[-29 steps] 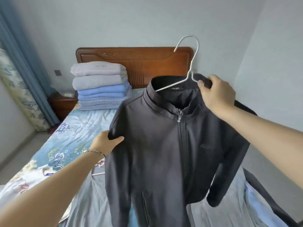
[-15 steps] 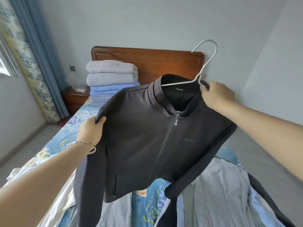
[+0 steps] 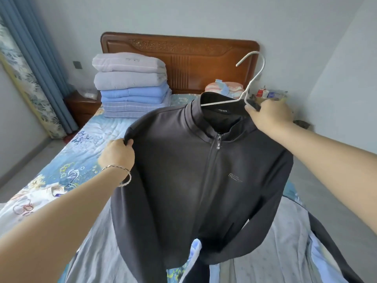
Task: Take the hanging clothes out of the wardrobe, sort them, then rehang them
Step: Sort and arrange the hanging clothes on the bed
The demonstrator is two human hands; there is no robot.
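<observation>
A dark grey zip jacket hangs on a white wire hanger above the bed. My right hand grips the hanger together with the collar at the jacket's right shoulder. My left hand, with a bracelet on its wrist, pinches the fabric at the jacket's left shoulder. The jacket is zipped up, and its sleeves hang down over other garments. Pale grey and light blue clothes lie spread on the bed beneath it.
The bed has a blue floral cover and a carved wooden headboard. A stack of folded quilts sits at its head on the left. Blue curtains and a nightstand stand at the left, with a cluttered nightstand at the right.
The jacket has swung from hanging straight down to lying spread out more flat over the bed. My left hand moved from the sleeve up to the shoulder seam. The view shifted right.
</observation>
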